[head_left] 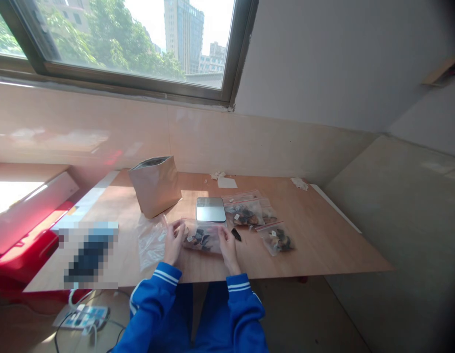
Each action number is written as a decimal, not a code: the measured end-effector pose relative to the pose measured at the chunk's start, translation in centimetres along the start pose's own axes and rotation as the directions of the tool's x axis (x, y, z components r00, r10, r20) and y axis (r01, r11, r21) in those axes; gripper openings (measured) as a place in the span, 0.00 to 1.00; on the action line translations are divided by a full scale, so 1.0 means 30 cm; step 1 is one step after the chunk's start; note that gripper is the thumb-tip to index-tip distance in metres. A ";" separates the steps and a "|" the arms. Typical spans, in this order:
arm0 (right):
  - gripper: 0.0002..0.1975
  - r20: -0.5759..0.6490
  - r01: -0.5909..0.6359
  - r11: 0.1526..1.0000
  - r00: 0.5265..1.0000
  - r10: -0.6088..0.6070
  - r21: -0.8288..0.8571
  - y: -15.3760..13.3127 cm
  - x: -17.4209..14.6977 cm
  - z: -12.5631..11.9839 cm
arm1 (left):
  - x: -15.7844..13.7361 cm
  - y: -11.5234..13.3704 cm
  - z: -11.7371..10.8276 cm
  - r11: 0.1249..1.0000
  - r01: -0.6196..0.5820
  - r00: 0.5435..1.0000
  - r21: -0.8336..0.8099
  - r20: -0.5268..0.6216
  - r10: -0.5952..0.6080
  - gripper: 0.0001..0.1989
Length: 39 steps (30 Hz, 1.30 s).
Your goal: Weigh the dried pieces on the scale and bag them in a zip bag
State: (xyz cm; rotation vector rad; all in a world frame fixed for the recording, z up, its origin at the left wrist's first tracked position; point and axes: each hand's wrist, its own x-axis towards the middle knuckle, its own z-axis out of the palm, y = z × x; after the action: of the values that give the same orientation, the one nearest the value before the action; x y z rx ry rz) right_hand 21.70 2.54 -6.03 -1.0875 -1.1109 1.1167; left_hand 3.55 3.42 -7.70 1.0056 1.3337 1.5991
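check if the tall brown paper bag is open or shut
Open: the brown paper bag gapes at its rim, showing a greyish inside.

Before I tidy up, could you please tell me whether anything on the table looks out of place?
Yes: a dark piece lies loose on the table beside the right hand, whereas similar-looking pieces are inside the held clear bag.

A clear bag of dark pieces stretches widthwise over the table.

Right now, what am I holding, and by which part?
A filled plastic bag, left hand at its upper left side, right hand at its upper right.
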 end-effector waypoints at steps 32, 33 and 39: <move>0.18 -0.147 0.182 0.859 0.948 -0.283 -0.478 -0.049 -0.009 -0.107 | -0.007 0.084 -0.026 0.995 -0.032 0.998 0.093 0.053 0.027 0.16; 0.18 -0.151 0.185 0.860 0.946 -0.287 -0.475 -0.049 -0.010 -0.106 | -0.009 0.083 -0.026 0.996 -0.034 0.998 0.087 0.055 0.029 0.16; 0.17 -0.160 0.174 0.898 0.953 -0.256 -0.403 -0.034 -0.009 -0.106 | -0.005 0.051 -0.031 0.995 -0.035 0.998 0.091 0.047 0.030 0.16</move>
State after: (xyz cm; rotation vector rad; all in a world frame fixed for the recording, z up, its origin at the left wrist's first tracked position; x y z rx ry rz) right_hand 24.94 1.90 -5.43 -1.3156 -1.2771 0.6009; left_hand 2.61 2.78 -6.30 1.1181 1.3764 1.5411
